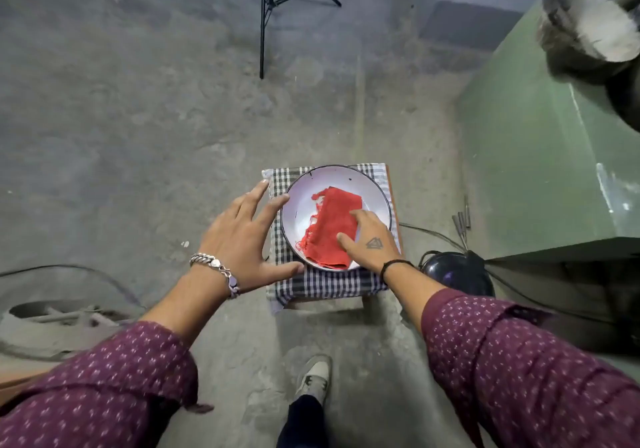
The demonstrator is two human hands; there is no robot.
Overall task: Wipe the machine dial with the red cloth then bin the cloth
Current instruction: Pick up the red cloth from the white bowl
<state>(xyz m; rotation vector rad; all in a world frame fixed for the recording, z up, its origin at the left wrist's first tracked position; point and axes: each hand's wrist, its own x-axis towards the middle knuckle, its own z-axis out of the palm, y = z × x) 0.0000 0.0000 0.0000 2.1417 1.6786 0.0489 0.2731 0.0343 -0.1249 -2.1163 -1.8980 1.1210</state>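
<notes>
A red cloth [330, 226] lies crumpled in a white enamel plate [304, 198] on a small stool covered by a checked towel [329, 286]. My right hand [370, 240] rests on the cloth's right side, fingers spread and touching it, not closed around it. My left hand [242, 236] is open just left of the plate, fingertips and thumb at its rim. The green machine [540, 157] stands at the right; a blurred round metal part [585, 28], perhaps the dial, shows at the top right.
A black tripod [265, 1] stands on the concrete floor ahead. A dark round object [453, 271] and cables lie between stool and machine. Rubble and a ring-shaped object [52, 312] sit at the lower left. My shoe [315, 378] is below the stool.
</notes>
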